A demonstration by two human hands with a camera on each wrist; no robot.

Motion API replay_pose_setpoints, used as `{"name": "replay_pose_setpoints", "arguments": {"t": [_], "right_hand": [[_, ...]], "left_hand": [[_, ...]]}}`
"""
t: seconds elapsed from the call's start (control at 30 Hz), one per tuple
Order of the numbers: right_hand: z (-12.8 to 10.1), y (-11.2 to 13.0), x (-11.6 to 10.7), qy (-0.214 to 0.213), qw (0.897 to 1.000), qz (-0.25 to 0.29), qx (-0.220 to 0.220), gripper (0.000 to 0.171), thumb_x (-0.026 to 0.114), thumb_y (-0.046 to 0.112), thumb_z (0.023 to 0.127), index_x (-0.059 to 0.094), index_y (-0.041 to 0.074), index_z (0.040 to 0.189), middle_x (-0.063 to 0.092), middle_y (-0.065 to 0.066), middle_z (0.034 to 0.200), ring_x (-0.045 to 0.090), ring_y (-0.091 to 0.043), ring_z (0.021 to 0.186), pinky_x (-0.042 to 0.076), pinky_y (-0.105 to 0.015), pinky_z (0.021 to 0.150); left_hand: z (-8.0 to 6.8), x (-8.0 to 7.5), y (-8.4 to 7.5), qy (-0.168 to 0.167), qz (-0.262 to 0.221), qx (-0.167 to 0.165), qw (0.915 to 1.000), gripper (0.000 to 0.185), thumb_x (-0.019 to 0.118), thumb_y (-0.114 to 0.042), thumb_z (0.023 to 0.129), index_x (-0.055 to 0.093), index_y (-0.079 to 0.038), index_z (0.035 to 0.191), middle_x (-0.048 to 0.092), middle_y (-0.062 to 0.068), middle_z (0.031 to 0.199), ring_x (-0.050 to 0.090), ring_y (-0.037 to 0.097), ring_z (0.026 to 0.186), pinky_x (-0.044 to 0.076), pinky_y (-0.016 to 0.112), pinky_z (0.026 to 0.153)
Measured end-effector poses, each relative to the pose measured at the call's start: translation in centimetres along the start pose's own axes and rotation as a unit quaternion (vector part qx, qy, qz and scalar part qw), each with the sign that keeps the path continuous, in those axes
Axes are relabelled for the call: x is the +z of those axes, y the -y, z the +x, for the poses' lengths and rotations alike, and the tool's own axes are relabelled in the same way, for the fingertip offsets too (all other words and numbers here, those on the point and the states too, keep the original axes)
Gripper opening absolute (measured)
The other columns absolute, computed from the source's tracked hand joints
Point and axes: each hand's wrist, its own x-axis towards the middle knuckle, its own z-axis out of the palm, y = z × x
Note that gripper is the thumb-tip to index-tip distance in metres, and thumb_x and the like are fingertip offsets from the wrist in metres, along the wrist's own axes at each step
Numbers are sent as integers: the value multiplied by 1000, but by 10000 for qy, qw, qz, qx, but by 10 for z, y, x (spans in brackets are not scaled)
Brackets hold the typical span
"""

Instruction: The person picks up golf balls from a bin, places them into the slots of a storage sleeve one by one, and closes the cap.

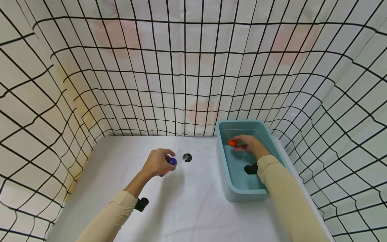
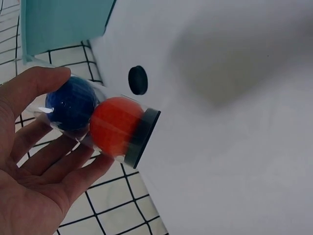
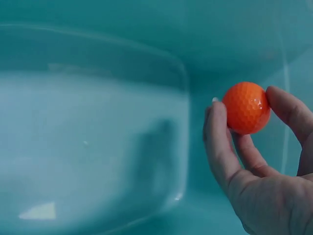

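My left hand point(image 1: 158, 162) grips a clear tube point(image 1: 181, 156) above the white table, tilted with its mouth toward the right. Inside it sit a blue ball point(image 2: 73, 104) and an orange ball point(image 2: 116, 126), the orange one against the black end cap point(image 2: 142, 138). Between thumb and fingertips, my right hand point(image 1: 246, 144) pinches a dimpled orange golf ball point(image 3: 246, 107). That hand is inside the teal bin point(image 1: 225, 168), over its floor. In the right wrist view no other ball shows on the visible bin floor.
A round black cap point(image 1: 188, 157) lies on the white table point(image 1: 193, 215), just right of the tube. The bin stands at the table's right side. Black netting point(image 1: 199, 75) encloses the back and both sides.
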Motion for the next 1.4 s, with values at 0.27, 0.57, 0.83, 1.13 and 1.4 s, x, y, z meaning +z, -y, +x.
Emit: {"name": "replay_pose_setpoints", "arguments": {"t": [0.27, 0.57, 0.83, 1.13, 1.4], "right_hand": [[-24, 15, -11, 139, 9983, 301, -489, 39, 63, 12, 98, 49, 3, 133, 38, -19, 148, 55, -35, 126, 50, -36, 105], [-54, 30, -17, 402, 9969, 67, -671, 73, 59, 11, 101, 17, 0, 159, 22, -30, 162, 54, -38, 132, 48, -32, 106], [-78, 41, -13, 649, 9875, -674, -1272, 63, 64, 10, 98, 33, -8, 150, 38, -25, 151, 69, -24, 102, 50, -39, 105], [-109, 51, 24, 1115, 9705, -1285, -1709, 45, 67, 12, 96, 54, -10, 133, 65, -18, 127, 69, -28, 112, 53, -44, 102], [-123, 47, 67, 1443, 9586, -1598, -1866, 36, 67, 11, 96, 61, -9, 125, 69, -21, 120, 73, -25, 94, 55, -46, 98]], "left_hand": [[3, 2, -2, 4, -17, 61, 10000, 42, 89, -14, 70, 76, -8, 110, 77, 13, 95, 72, 23, 84, 61, 38, 73], [3, 6, -4, 63, -74, -32, 9999, 42, 89, -13, 71, 76, -8, 111, 77, 14, 97, 72, 23, 85, 61, 38, 73], [5, 8, -9, 152, -59, -55, 9999, 44, 89, -14, 72, 75, -7, 112, 76, 14, 99, 71, 23, 86, 61, 39, 75], [10, 10, -16, 142, -54, 86, 9998, 43, 89, -11, 71, 75, -7, 111, 77, 13, 96, 70, 21, 80, 60, 35, 70], [13, 11, -28, 182, -114, 217, 9995, 43, 89, -12, 71, 75, -8, 111, 76, 11, 94, 70, 19, 79, 60, 33, 68]]}}
